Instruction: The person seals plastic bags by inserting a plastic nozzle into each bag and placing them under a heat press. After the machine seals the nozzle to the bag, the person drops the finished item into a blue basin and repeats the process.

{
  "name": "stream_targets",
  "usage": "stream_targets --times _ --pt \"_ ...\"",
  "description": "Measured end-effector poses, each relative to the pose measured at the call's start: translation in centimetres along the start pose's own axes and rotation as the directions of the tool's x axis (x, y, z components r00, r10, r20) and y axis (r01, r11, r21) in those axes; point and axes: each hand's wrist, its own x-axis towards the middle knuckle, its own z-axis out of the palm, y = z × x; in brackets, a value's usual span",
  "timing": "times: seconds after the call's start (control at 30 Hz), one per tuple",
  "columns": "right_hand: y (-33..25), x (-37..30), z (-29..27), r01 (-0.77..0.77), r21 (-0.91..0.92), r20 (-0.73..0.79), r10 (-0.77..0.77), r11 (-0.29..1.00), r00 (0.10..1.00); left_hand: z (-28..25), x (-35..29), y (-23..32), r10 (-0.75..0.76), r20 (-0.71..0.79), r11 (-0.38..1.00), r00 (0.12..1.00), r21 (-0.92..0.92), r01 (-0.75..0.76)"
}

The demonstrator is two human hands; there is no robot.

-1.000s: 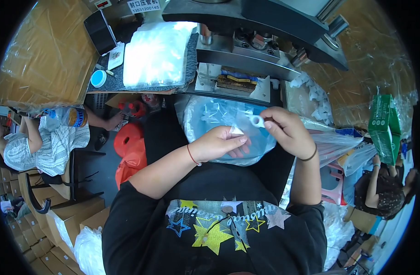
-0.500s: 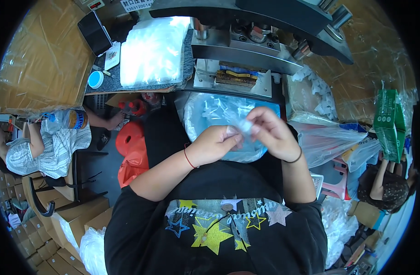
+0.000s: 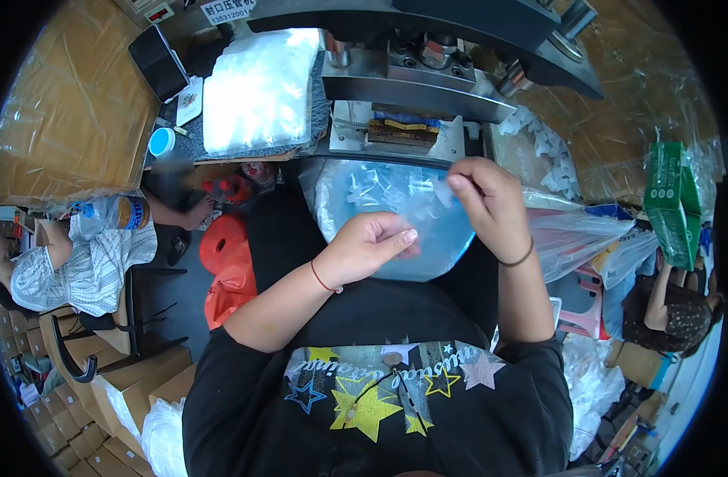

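Note:
My right hand (image 3: 493,203) is raised over the right side of a plastic-lined tub (image 3: 326,184) on my lap. Its thumb and fingers pinch a small translucent plastic piece (image 3: 443,192). My left hand (image 3: 372,246) hangs over the near left part of the tub, thumb pressed against curled fingers. What it grips, if anything, is hard to make out against the clear plastic. Several small clear plastic pieces (image 3: 372,195) lie in the tub, and blue shows at its right side.
Beyond the tub stands a metal press (image 3: 420,86) with a bed plate (image 3: 455,143). A stack of clear plastic sheets (image 3: 257,99) lies on the bench at left, beside a round blue-lidded jar (image 3: 162,142). White scraps (image 3: 547,147) sit at right. Other people (image 3: 86,266) are at both sides.
My hands have come apart: the right has moved right and a little up with the translucent piece, while the left stays nearly in place. The whole view has shifted slightly.

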Motion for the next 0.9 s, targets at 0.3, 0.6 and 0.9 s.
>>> stream_targets --times 0.3,0.6,0.9 --pt "1.0 -0.3 -3.9 0.053 -0.256 0.087 -0.031 0.965 0.996 0.5 0.2 1.0 -0.216 0.21 0.893 0.953 -0.352 0.28" --pt "10.4 -1.0 -8.9 -0.296 -0.775 -0.04 0.424 0.558 0.905 -5.7 4.8 1.4 -0.071 0.029 0.877 0.997 -0.475 0.076" --pt "12.0 -1.2 -6.6 -0.19 -0.543 -0.158 0.123 0.818 0.98 -9.6 3.2 2.1 0.448 -0.565 0.867 0.693 0.463 -0.184"
